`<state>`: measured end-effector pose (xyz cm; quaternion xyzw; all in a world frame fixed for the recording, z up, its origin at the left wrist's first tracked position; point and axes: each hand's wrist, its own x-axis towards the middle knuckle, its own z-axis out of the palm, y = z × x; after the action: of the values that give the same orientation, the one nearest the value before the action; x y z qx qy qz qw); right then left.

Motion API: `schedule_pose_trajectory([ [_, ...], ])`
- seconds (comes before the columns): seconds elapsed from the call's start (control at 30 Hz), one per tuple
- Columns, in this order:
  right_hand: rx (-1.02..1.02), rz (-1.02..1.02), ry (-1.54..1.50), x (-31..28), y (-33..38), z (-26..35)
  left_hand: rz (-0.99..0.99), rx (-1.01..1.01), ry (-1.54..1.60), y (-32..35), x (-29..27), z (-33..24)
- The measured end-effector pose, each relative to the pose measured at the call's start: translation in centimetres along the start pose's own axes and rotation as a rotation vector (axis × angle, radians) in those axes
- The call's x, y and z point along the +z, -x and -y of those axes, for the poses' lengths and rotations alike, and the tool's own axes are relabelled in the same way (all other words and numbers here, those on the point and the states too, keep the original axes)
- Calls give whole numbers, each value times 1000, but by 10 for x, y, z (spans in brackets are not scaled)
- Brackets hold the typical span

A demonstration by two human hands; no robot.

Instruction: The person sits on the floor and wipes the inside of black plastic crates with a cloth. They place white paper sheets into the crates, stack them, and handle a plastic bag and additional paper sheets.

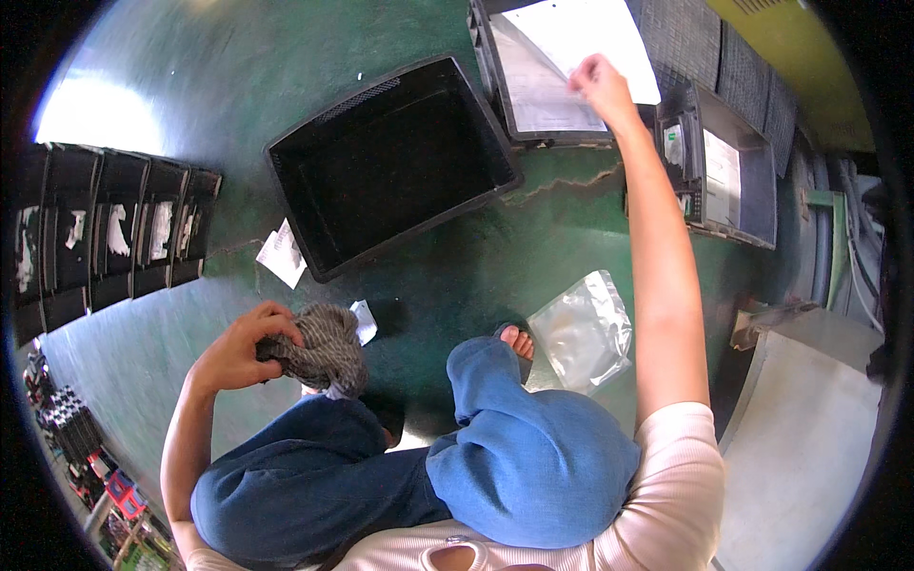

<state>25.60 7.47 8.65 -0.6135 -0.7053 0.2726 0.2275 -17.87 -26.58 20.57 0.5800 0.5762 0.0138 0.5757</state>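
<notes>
Black crates point(100, 190) stand stacked at left; a clear plastic bag point(586, 328) lies right of centre on green floor point(224, 105).

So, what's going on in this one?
The left hand grips a crumpled gray bundle above the knee. The right hand is at the edge of a white sheet over a black tray; blur hides whether it pinches it. A black box and a clear plastic bag lie on the green floor.
</notes>
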Motion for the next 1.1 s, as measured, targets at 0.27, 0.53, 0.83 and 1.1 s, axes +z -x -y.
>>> schedule_pose_trajectory([
  [0.27, 65, 417, 919, 82, -24, -39, -14, -58, -192, 16, 18, 33],
  [0.53, 10, 293, 887, 109, -41, -61, -32, -153, -150, 39, 30, 46],
  [0.83, -28, 363, 863, 99, -35, -66, -52, -171, -130, 35, 29, 48],
  [1.1, -36, 309, 868, 124, -52, -54, -67, -172, -147, 32, 33, 44],
])
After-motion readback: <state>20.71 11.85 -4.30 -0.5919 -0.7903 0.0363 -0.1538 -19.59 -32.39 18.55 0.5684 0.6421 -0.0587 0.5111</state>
